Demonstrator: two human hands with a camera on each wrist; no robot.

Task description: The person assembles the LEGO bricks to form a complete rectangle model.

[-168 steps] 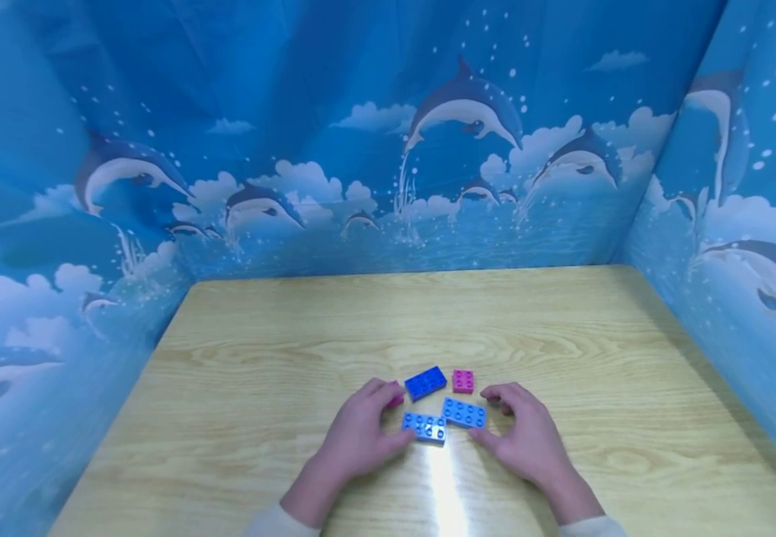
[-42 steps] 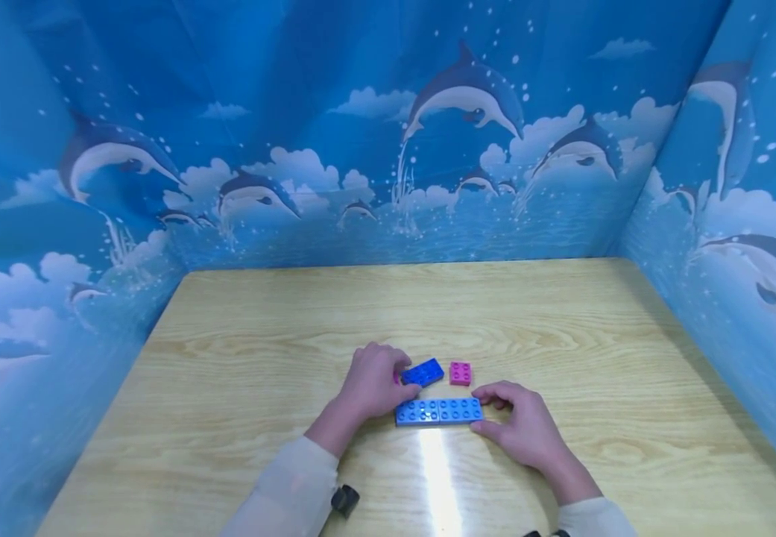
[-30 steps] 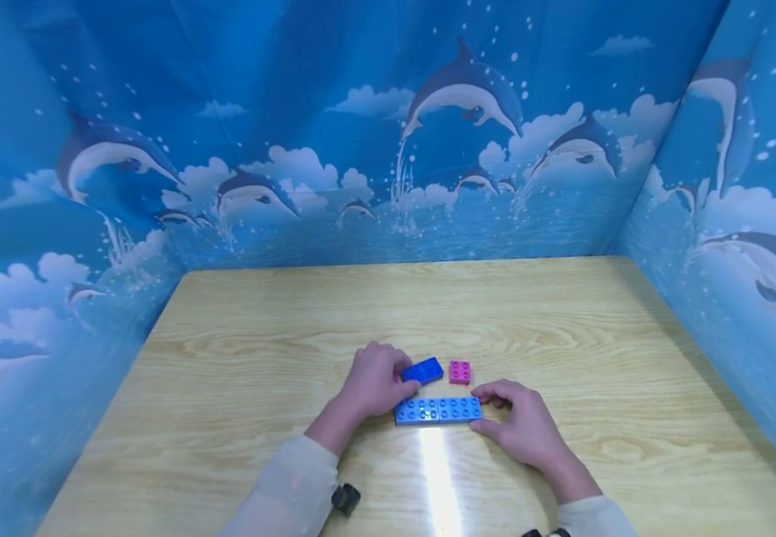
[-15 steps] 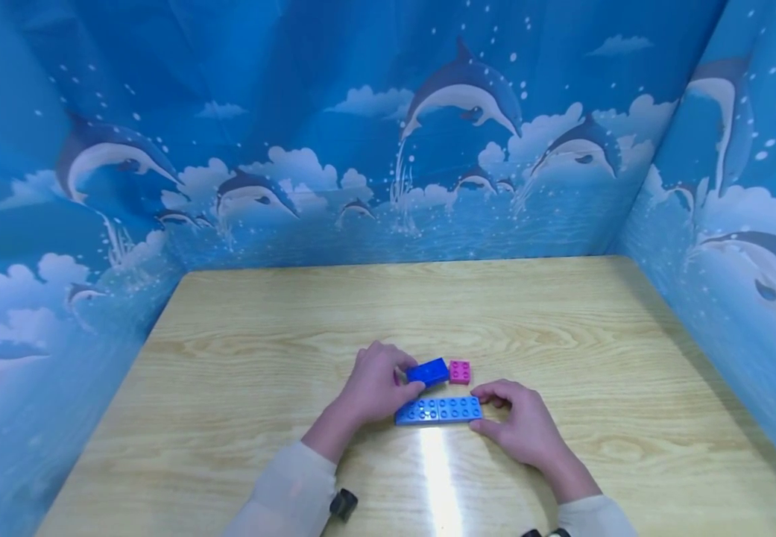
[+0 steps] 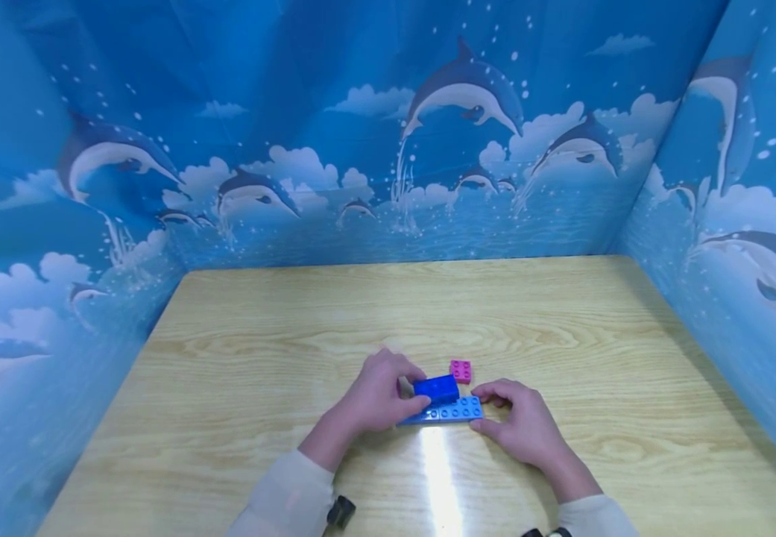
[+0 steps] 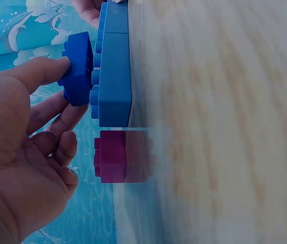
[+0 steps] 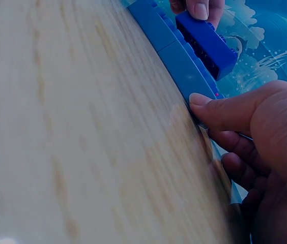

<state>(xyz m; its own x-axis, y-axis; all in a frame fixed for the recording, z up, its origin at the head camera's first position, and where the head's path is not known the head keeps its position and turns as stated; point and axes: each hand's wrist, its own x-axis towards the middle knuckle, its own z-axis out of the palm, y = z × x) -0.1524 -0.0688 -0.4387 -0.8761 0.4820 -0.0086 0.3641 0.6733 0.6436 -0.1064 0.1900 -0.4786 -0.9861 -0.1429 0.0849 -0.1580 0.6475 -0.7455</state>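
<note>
My left hand point(image 5: 377, 395) pinches a dark blue toy building brick point(image 5: 436, 389) between thumb and fingers. In the left wrist view this dark blue brick point(image 6: 77, 68) is tilted slightly, close over the studs of two light blue bricks point(image 6: 115, 81) that lie end to end on the table. With thumb and fingertips my right hand point(image 5: 522, 421) holds the right end of that row, at the right-hand light blue brick point(image 5: 466, 409). The right wrist view shows the dark blue brick's hollow underside point(image 7: 204, 51) facing the row.
A small pink brick point(image 5: 461, 371) lies just behind the row. Another pink brick point(image 6: 113, 156) sits by the row's left end, hidden behind the left hand in the head view. The wooden table point(image 5: 280, 328) is bordered by a blue dolphin-print curtain point(image 5: 334, 119).
The two light blue bricks, earlier askew, now form a straight row. My left hand has lifted the dark blue brick from behind and brought it forward and right, over the row. My right hand stays put.
</note>
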